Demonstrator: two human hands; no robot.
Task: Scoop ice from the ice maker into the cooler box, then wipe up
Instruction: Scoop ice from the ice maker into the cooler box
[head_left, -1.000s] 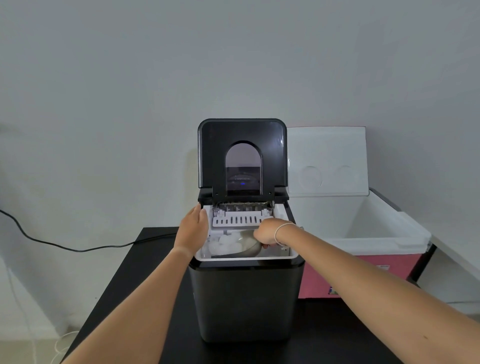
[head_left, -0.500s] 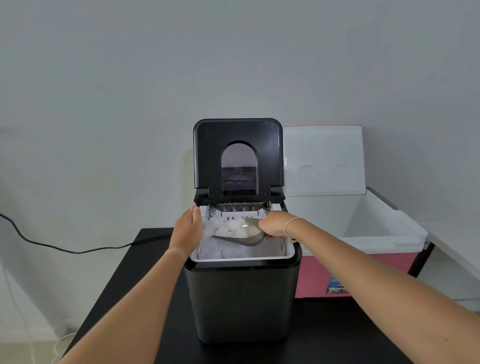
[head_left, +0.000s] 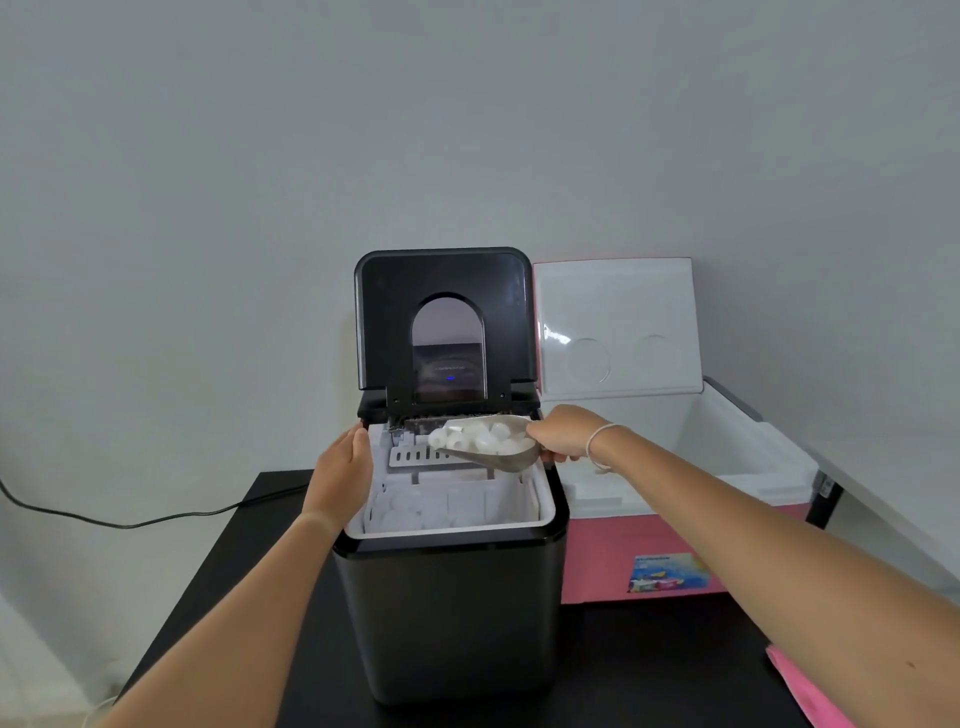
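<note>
The black ice maker (head_left: 447, 613) stands on the table with its lid (head_left: 444, 317) raised. Its white basket holds several ice pieces (head_left: 415, 512). My right hand (head_left: 563, 432) grips the handle of a metal scoop (head_left: 501, 451), which is heaped with ice (head_left: 480, 436) and hangs above the basket, near its right rim. My left hand (head_left: 345, 462) rests flat against the ice maker's left rim. The pink cooler box (head_left: 675, 566) sits just to the right, with its white lid (head_left: 618, 327) open.
A black power cord (head_left: 130, 522) runs from the left wall to the black table (head_left: 649, 670). A pink cloth (head_left: 810, 691) lies at the table's right front edge. A white surface (head_left: 893, 514) sits at the far right.
My right hand has lifted the scoop out of the basket, now full of ice, and moved it up and to the right. My left hand has stayed on the rim.
</note>
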